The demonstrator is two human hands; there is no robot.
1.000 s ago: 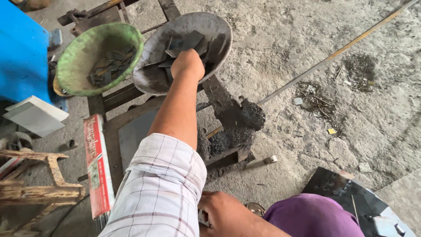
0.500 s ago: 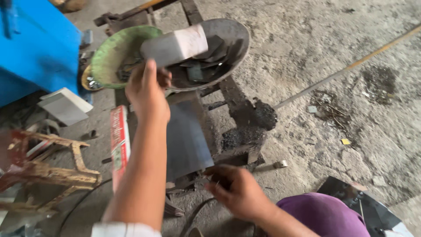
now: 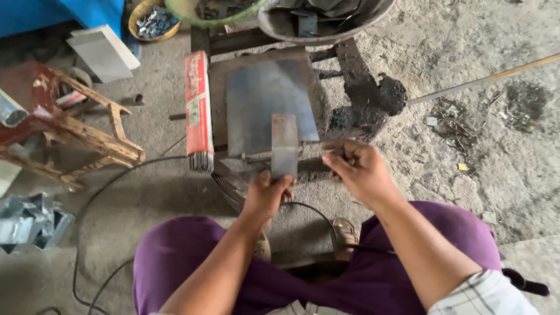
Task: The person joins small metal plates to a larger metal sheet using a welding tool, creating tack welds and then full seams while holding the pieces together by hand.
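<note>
My left hand (image 3: 267, 195) grips the near end of a small flat grey metal plate (image 3: 284, 143), which lies lengthwise over the front edge of a larger steel sheet (image 3: 262, 96) on a low metal stand. My right hand (image 3: 357, 169) hovers just right of the plate, fingers curled around a thin dark rod or holder whose black cable (image 3: 318, 213) runs back between my knees. Both hands are close together at the stand's front edge.
A red box of welding rods (image 3: 198, 111) lies left of the sheet. A dark metal pan (image 3: 326, 20) and a green basin (image 3: 192, 11) with metal pieces sit behind. A wooden stool (image 3: 76, 131) is left, a long rod (image 3: 484, 79) right, folded metal parts (image 3: 29, 219) at lower left.
My left hand came back from the pan at the far side, carrying the small plate, and set it on the steel sheet. My right hand rose to the stand's front edge.
</note>
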